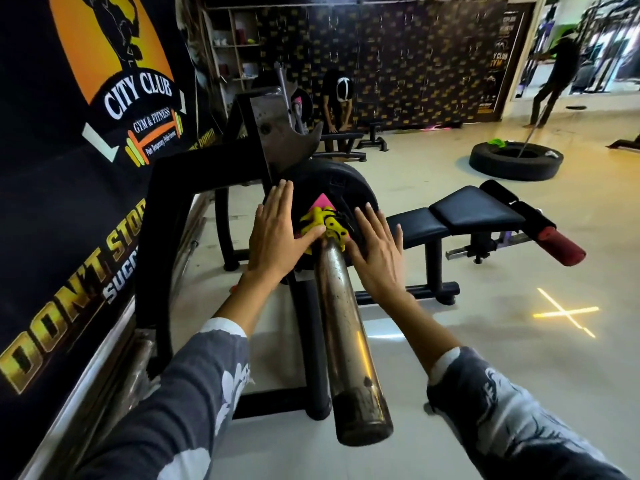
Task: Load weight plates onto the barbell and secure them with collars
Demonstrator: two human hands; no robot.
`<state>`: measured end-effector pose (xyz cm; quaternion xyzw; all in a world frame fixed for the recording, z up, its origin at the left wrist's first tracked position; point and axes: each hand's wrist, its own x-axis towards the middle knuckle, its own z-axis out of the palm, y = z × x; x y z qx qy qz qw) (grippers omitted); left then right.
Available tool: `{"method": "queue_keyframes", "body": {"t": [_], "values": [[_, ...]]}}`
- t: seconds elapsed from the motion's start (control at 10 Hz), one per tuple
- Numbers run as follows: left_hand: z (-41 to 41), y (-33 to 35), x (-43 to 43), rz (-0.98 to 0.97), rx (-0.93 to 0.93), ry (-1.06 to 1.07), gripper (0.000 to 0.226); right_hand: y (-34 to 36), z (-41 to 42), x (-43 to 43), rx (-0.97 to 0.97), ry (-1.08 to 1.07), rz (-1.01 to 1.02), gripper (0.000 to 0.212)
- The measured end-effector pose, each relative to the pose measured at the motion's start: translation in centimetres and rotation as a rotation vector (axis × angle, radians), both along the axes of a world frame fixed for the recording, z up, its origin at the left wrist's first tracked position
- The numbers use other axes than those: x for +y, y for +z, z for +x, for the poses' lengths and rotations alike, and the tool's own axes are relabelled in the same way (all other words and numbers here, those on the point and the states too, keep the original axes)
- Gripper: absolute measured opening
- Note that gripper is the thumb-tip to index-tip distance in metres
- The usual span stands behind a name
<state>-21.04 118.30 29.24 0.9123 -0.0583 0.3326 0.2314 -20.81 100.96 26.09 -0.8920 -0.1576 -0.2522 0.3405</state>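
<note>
Head view: yellow collar [323, 226] sits against black plate [325, 188] on steel barbell sleeve [346, 327].

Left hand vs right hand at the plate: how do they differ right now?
The left hand lies left of the barbell sleeve; the right hand lies right of it. The left hand's thumb touches the yellow collar; the right hand's thumb sits below the collar, contact unclear. Both are open, fingers extended, palms toward the black weight plate.

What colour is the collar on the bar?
Yellow; the collar sits against the black plate, clearest in the head view.
</note>
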Motion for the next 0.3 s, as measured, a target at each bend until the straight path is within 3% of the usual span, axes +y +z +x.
{"method": "queue_keyframes", "body": {"t": [0.1, 0.3], "values": [[-1.6, -1.5, -0.4, 0.011, -0.031, 0.005, 0.081, -0.8, -1.2, -0.6, -0.005, -0.03, -0.128, 0.058], [-4.8, -2.9, -1.0, 0.011, -0.044, 0.012, 0.073, -1.4, -3.3, -1.6, -0.063, 0.039, -0.142, 0.057]]}}
